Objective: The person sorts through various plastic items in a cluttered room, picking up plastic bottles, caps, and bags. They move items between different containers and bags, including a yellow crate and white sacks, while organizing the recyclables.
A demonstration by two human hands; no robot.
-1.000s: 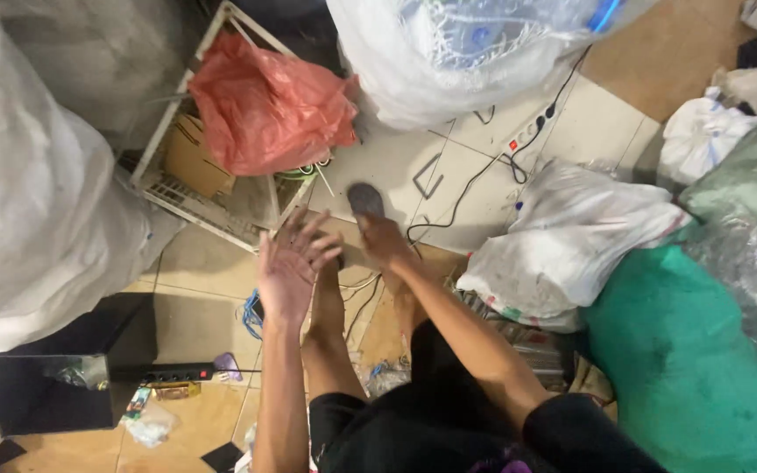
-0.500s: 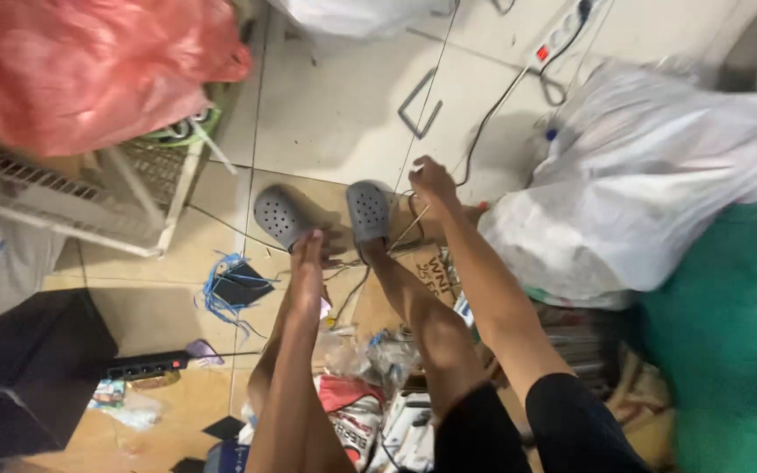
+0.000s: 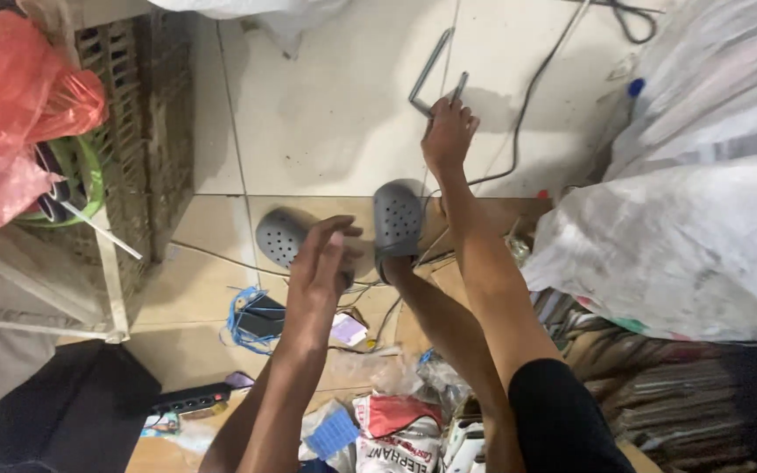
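Observation:
My right hand [image 3: 447,133] stretches forward over the white tiled floor, its fingers closed around one end of a bent grey metal rod [image 3: 431,68] lying there. My left hand [image 3: 319,263] hangs in the air with fingers loosely apart and nothing in it, just above my left foot's grey perforated clog [image 3: 279,235]. The other grey clog [image 3: 398,217] is on my right foot, directly below my right forearm. Both my legs run down to the bottom edge.
A red plastic bag [image 3: 10,114] and a dirty slatted crate [image 3: 137,131] stand at the left. Big white sacks [image 3: 685,236] crowd the right. A black cable [image 3: 529,95] crosses the tiles. A blue wire bundle [image 3: 240,314], a power strip [image 3: 187,401] and crumpled packets [image 3: 383,412] litter the near floor.
My right hand has reached farther forward and taken hold of the bent rod. My left hand has risen and spread above the left clog. The view has shifted forward.

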